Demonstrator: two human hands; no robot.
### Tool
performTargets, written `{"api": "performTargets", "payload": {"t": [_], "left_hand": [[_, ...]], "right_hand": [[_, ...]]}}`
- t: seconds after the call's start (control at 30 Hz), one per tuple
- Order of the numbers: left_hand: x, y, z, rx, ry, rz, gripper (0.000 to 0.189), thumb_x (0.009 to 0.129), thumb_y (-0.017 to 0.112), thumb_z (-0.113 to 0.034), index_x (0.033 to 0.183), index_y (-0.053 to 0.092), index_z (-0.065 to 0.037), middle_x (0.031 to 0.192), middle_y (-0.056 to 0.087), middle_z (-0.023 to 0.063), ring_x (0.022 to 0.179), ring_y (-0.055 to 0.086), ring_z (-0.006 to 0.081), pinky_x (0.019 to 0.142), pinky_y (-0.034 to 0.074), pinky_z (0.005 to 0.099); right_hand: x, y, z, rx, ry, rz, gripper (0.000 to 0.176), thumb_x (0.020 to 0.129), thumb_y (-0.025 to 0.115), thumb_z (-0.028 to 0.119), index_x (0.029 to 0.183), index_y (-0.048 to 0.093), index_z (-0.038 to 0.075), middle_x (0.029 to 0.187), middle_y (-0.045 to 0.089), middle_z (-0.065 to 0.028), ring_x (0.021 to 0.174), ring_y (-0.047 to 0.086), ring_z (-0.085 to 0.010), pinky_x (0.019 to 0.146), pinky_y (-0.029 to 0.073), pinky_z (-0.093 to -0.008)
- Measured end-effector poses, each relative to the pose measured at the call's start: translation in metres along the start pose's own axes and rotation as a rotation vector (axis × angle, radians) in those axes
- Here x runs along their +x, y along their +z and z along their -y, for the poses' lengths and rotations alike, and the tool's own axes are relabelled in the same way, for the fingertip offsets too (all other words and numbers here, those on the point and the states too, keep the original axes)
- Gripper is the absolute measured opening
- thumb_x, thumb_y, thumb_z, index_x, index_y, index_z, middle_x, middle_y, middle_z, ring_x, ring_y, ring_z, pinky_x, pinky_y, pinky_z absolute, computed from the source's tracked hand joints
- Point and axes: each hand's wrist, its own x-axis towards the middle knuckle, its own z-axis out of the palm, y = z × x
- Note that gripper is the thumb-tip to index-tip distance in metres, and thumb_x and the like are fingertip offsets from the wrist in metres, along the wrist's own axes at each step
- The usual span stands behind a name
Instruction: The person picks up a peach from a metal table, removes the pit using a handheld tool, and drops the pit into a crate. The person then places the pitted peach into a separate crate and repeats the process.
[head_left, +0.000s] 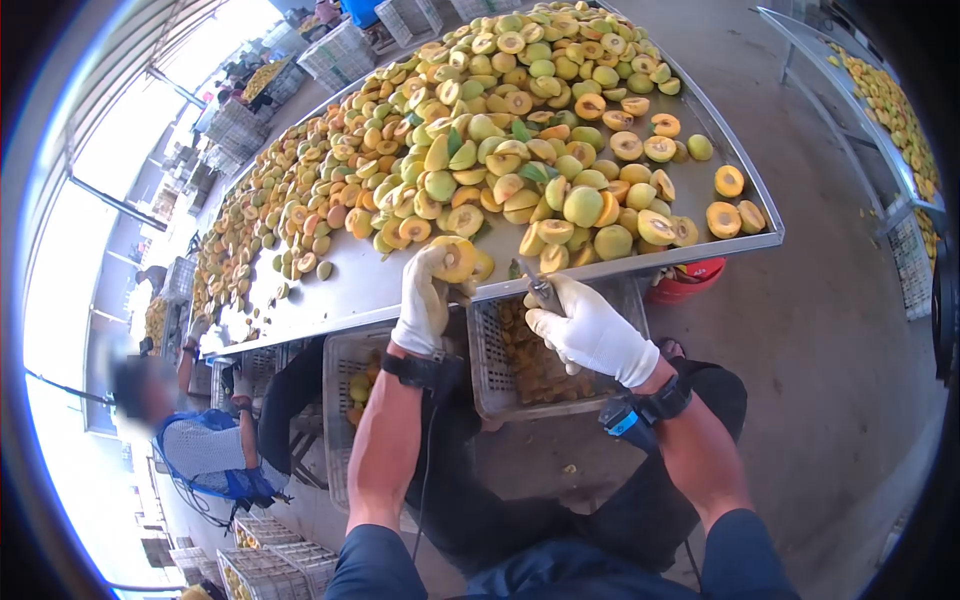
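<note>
My left hand (424,305), in a white glove, is closed around a yellow peach half (455,258) at the near edge of the metal table (725,140). The cut face of the peach half shows. My right hand (595,330), gloved too, grips a small metal pitting tool (542,290) with its tip pointing up toward the table. The tool is apart from the fruit, and the glove hides its handle. Just beyond both hands, a large heap of whole and halved peaches (480,130) covers much of the tabletop, with a few green leaves among them.
Below the table edge stand a plastic crate (490,385) of brown pieces and another crate (338,450) holding some fruit. A red bucket (688,285) is under the right corner. A co-worker (210,450) sits at left. Another fruit-laden table (850,95) stands right.
</note>
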Motion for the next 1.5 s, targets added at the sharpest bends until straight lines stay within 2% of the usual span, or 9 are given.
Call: {"api": "performTargets", "payload": {"t": [0.07,0.13,0.17,0.4,0.67,0.73,1.07,1.33,1.5], "left_hand": [[-0.029,0.015,-0.001,-0.164,-0.048,-0.057,0.041,0.096,0.04,-0.037,0.112,0.057,-0.004,0.088,0.069,0.0188,0.054,0.06,0.0197,0.045,0.044,0.0279],[-0.043,0.015,0.01,-0.239,-0.013,-0.032,0.039,0.094,0.04,-0.033,0.115,0.056,-0.004,0.09,0.068,0.0196,0.052,0.058,0.0202,0.045,0.043,0.0279],[-0.046,0.011,0.017,-0.249,0.005,0.027,0.04,0.095,0.039,-0.033,0.115,0.056,-0.003,0.092,0.068,0.0175,0.056,0.059,0.0195,0.046,0.043,0.0268],[-0.047,0.032,0.022,-0.292,0.075,0.02,0.045,0.098,0.037,-0.037,0.123,0.053,-0.002,0.106,0.067,0.0165,0.082,0.065,0.0189,0.052,0.046,0.0226],[-0.043,0.03,0.019,-0.311,-0.03,-0.001,0.045,0.098,0.035,-0.036,0.121,0.055,-0.004,0.103,0.067,0.0131,0.083,0.065,0.0152,0.054,0.05,0.0209],[-0.047,0.03,0.017,-0.349,-0.022,0.058,0.04,0.093,0.04,-0.03,0.115,0.059,-0.002,0.101,0.066,0.0118,0.089,0.064,0.0193,0.074,0.054,0.0296],[-0.038,0.036,0.038,-0.341,0.126,-0.04,0.042,0.087,0.043,-0.027,0.109,0.061,0.004,0.095,0.065,0.0118,0.084,0.064,0.0184,0.077,0.052,0.0294],[-0.03,0.029,0.036,0.276,0.352,-0.019,0.042,0.091,0.042,-0.025,0.086,0.068,0.008,0.085,0.069,0.0153,0.072,0.064,0.0166,0.069,0.052,0.0278],[-0.03,0.043,0.045,-0.031,0.233,-0.205,0.031,0.09,0.046,-0.015,0.086,0.067,0.007,0.074,0.065,0.009,0.062,0.058,0.0131,0.059,0.047,0.0253]], "right_hand": [[0.011,0.017,-0.021,-0.126,-0.058,0.005,0.026,0.093,0.062,0.014,0.112,0.053,0.0,0.071,0.057,-0.0037,0.051,0.055,-0.0163,0.047,0.045,-0.0307],[0.02,0.035,-0.034,-0.586,-0.445,-0.174,0.032,0.09,0.061,0.017,0.11,0.053,-0.007,0.075,0.064,-0.0214,0.068,0.066,-0.0381,0.06,0.053,-0.0449],[0.019,0.04,-0.038,-0.571,-0.4,-0.17,0.031,0.088,0.061,0.015,0.108,0.053,-0.008,0.078,0.063,-0.0275,0.077,0.062,-0.0468,0.067,0.051,-0.051],[0.034,0.056,-0.047,-0.846,-0.491,-0.326,0.023,0.088,0.059,0.013,0.103,0.053,-0.005,0.083,0.064,-0.0254,0.076,0.064,-0.044,0.065,0.052,-0.0515],[0.037,0.061,-0.048,-0.893,-0.415,-0.319,0.022,0.088,0.059,0.012,0.102,0.053,-0.005,0.085,0.064,-0.026,0.077,0.064,-0.0443,0.067,0.053,-0.0504],[0.037,0.062,-0.049,-0.907,-0.419,-0.335,0.022,0.087,0.061,0.01,0.101,0.053,-0.005,0.082,0.063,-0.0262,0.077,0.063,-0.0453,0.066,0.052,-0.0503],[0.04,0.062,-0.059,-0.888,-0.352,-0.273,0.025,0.086,0.056,0.01,0.103,0.053,-0.008,0.086,0.064,-0.0277,0.08,0.064,-0.0454,0.07,0.053,-0.0503],[0.038,0.061,-0.06,-0.87,-0.276,-0.185,0.023,0.084,0.058,0.008,0.1,0.053,-0.008,0.081,0.064,-0.0282,0.081,0.063,-0.0465,0.071,0.052,-0.0508],[0.043,0.059,-0.066,-0.875,-0.269,-0.148,0.026,0.083,0.054,0.007,0.103,0.052,-0.009,0.084,0.065,-0.0297,0.083,0.065,-0.0456,0.074,0.054,-0.0498]]}}
